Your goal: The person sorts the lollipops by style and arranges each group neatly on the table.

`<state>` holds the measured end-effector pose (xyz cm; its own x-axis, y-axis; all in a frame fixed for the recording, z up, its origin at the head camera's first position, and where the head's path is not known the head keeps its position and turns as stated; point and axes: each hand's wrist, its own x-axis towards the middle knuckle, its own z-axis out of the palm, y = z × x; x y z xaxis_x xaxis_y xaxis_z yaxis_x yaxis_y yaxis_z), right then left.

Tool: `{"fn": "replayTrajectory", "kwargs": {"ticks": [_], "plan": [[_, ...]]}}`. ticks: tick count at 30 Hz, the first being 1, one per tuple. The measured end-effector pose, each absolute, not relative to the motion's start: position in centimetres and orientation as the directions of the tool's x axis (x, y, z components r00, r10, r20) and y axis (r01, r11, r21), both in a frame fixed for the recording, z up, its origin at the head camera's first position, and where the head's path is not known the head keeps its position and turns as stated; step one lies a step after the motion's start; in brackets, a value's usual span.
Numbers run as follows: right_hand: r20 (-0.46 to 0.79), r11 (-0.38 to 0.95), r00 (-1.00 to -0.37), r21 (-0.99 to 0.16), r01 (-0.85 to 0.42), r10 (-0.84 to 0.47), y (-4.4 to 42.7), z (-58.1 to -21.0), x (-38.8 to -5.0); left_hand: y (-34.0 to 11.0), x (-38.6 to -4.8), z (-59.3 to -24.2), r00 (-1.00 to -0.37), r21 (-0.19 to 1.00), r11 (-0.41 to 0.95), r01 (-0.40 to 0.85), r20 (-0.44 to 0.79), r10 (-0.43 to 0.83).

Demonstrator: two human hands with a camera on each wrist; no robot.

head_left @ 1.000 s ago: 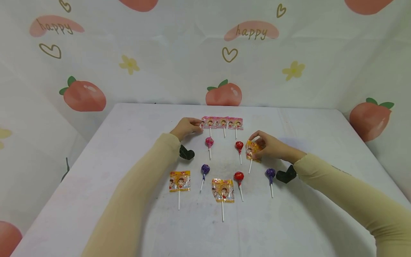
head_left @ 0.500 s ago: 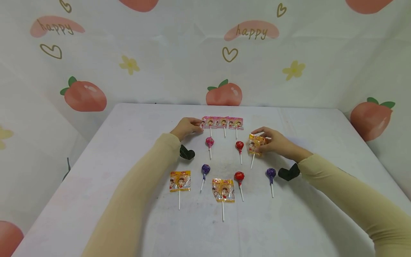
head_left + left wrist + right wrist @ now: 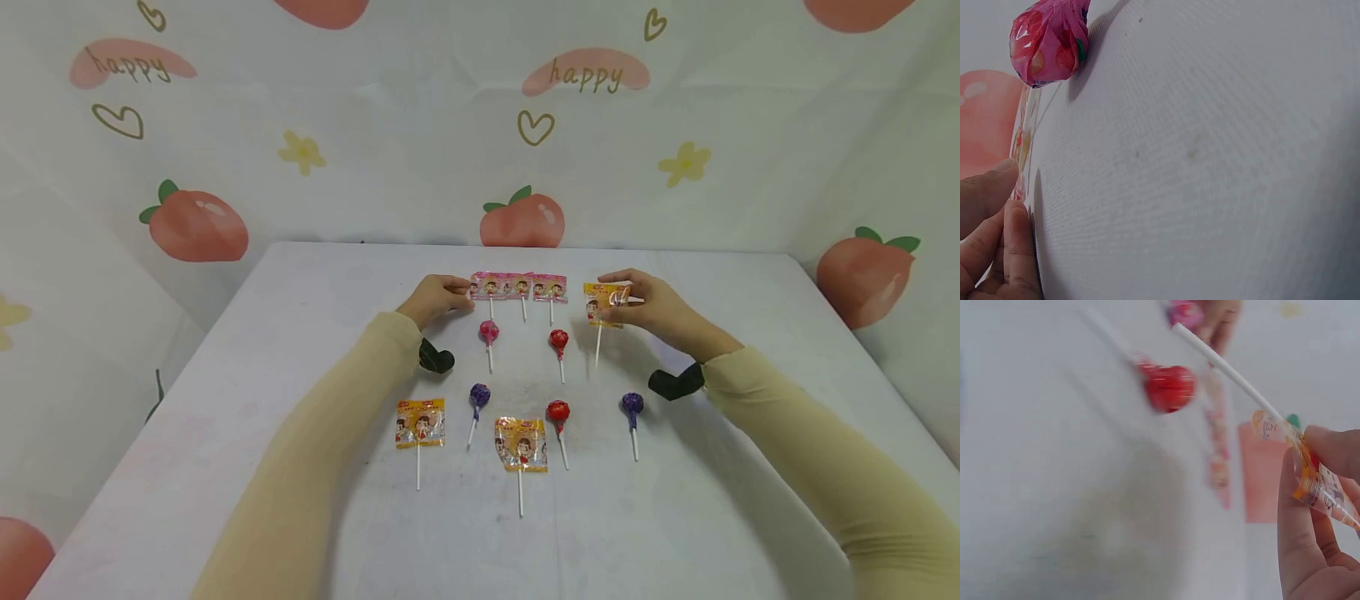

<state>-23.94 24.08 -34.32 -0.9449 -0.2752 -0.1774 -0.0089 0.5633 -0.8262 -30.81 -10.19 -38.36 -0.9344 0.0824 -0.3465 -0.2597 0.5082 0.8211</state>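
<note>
My left hand (image 3: 437, 298) is at the left end of a row of flat pink-wrapped lollipops (image 3: 491, 286) at the back of the table. Its thumb and fingers pinch the edge of the leftmost wrapper (image 3: 1020, 147). Held in my right hand (image 3: 651, 307) is a yellow-wrapped flat lollipop (image 3: 602, 302), pinched by its wrapper between thumb and fingers. It hangs above the table, right of the pink row, stick pointing down toward me. In the right wrist view the white stick (image 3: 1235, 376) juts from the wrapper near the thumb.
Round lollipops lie nearer me: a pink one (image 3: 489, 332), two red ones (image 3: 558, 340) and two purple ones (image 3: 632, 404). Two more yellow-wrapped lollipops (image 3: 421, 423) lie toward the front. A fruit-printed cloth (image 3: 375, 167) hangs behind the table's back edge.
My right hand has lifted the yellow-wrapped lollipop and carried it toward the back of the table, level with the pink row. The left hand has stayed in place.
</note>
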Motion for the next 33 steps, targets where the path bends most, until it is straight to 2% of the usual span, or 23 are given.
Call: {"fn": "replayTrajectory", "kwargs": {"ticks": [6, 10, 18, 21, 33], "plan": [[-0.123, 0.438, -0.959, -0.899, -0.001, -0.254, 24.1, -32.7, -25.1, -10.1, -30.5, -38.2, -0.931, 0.818, 0.51, -0.266, -0.355, 0.085], [-0.122, 0.293, -0.962, -0.955, 0.047, -0.246, 23.7, -31.9, -26.1, -10.1, -30.4, -38.0, -0.929, 0.815, 0.514, -0.268, -0.359, 0.086], [-0.11, 0.085, -0.975, -0.992, 0.095, -0.194, 23.1, -31.4, -27.8, -10.2, -30.5, -38.1, -0.934, 0.825, 0.505, -0.255, -0.345, 0.093], [-0.115, 0.064, -0.976, -0.992, 0.104, -0.184, 23.1, -31.7, -28.4, -10.2, -30.5, -38.1, -0.932, 0.823, 0.503, -0.263, -0.352, 0.088], [-0.156, 0.151, -0.977, -0.979, 0.134, -0.146, 23.5, -33.8, -30.1, -10.3, -30.8, -38.3, -0.933, 0.82, 0.514, -0.253, -0.347, 0.095]]}}
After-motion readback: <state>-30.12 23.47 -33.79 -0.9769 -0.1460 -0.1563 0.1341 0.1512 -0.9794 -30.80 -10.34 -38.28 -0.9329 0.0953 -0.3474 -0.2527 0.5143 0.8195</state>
